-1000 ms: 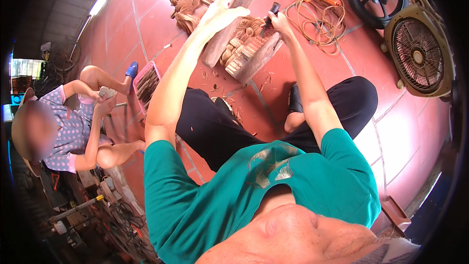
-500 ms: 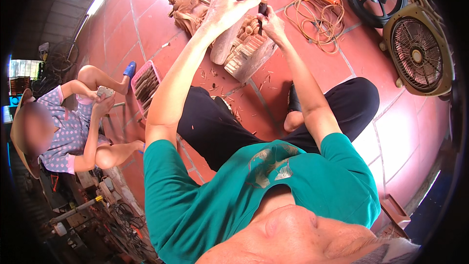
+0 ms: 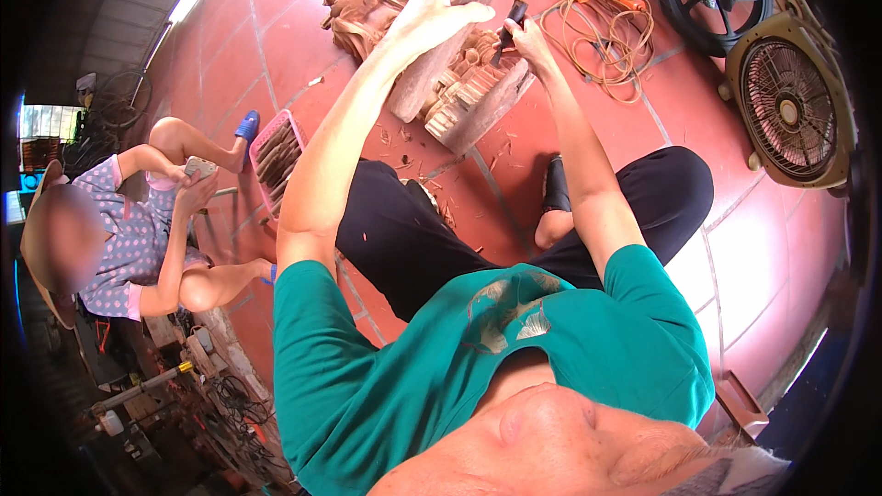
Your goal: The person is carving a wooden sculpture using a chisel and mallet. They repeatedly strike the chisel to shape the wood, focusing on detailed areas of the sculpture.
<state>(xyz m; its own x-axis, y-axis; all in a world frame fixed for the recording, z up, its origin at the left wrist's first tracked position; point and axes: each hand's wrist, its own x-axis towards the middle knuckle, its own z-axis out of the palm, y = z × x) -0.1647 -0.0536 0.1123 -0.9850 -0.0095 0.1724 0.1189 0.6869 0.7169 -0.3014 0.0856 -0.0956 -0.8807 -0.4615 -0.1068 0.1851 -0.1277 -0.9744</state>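
Right hand (image 3: 531, 39): fingers closed around dark-handled tool (image 3: 516, 14). Left hand (image 3: 441, 18): thumb spread wide, over carved wood (image 3: 462, 89), grip cannot be told. Carved wood lies upper centre; coiled cord (image 3: 602, 62), upper right.

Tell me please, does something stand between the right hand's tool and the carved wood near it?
Nothing visible does: the dark-handled tool in the right hand points to the carved wood, and the left hand is left of this line.
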